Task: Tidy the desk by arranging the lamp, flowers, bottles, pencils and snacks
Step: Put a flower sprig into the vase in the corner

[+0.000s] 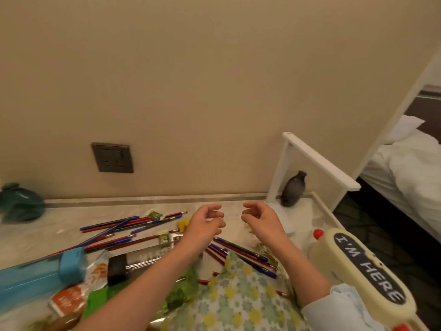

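Both hands hover over the marble desk point(47, 232), fingers loosely curled and holding nothing. My left hand point(205, 223) and my right hand point(260, 219) face each other a short gap apart. Several red and blue pencils point(124, 225) lie scattered left of them, with more pencils point(241, 252) under my forearms. A blue bottle point(35, 271) lies on its side at the left. Next to it is a clear bottle with a black cap point(119, 263). Orange snack packets point(71, 299) lie below. A flower bouquet in patterned wrap point(233, 297) lies front centre. The cream lamp point(367, 266) reading "I'M HERE" lies at the right.
A small dark grey bottle point(293, 189) stands in the back right corner under a white frame point(317, 158). A teal vase point(19, 204) sits at the far left by the wall. A wall socket point(112, 157) is above the desk. A bed point(405, 173) lies beyond the right edge.
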Motion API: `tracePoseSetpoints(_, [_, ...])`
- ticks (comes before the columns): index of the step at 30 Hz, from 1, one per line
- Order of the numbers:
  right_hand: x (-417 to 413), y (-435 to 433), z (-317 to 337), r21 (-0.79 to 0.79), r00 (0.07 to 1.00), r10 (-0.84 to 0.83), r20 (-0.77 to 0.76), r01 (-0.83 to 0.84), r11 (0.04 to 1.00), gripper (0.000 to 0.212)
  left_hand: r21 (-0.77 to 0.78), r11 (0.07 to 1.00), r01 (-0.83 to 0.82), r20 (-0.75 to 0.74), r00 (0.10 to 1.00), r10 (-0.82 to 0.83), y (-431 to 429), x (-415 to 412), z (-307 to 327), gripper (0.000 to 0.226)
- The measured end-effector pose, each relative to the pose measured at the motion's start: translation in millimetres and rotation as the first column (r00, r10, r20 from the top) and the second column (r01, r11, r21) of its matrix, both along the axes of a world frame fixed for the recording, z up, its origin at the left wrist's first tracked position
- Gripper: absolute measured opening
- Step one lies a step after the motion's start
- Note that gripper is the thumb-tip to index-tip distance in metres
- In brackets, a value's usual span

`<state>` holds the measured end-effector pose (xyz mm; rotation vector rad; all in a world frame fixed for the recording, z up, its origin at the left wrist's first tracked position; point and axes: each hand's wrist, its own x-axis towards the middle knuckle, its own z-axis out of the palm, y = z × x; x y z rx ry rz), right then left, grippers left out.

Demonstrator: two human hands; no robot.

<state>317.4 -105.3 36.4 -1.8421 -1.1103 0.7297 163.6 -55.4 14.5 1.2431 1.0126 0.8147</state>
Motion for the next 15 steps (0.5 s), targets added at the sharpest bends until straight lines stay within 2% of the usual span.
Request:
tracePoseSetpoints(6, [73, -21, -15, -0.227, 0.964, 0.086, 0.252, -0.028, 0.974, 0.030, -0.093, 0.991, 0.093, -0.058, 0.993, -0.098, -24, 63, -15, 0.032])
tracePoseSetpoints(10, [102, -35, -35, -0.406, 0.894, 0.209, 0.397, -0.034, 0.913, 0.032, -0.157, 0.978, 0.140, -0.109, 0.981, -0.158, -39, 93, -23, 0.046])
tracePoseSetpoints(15, [110, -48, -57, -0.557, 0.809, 0.351, 0.471, -0.035, 0.830, 0.027, -0.129, 0.976, 0.174, -0.251, 0.947, -0.201, -53, 114, -31, 0.047])
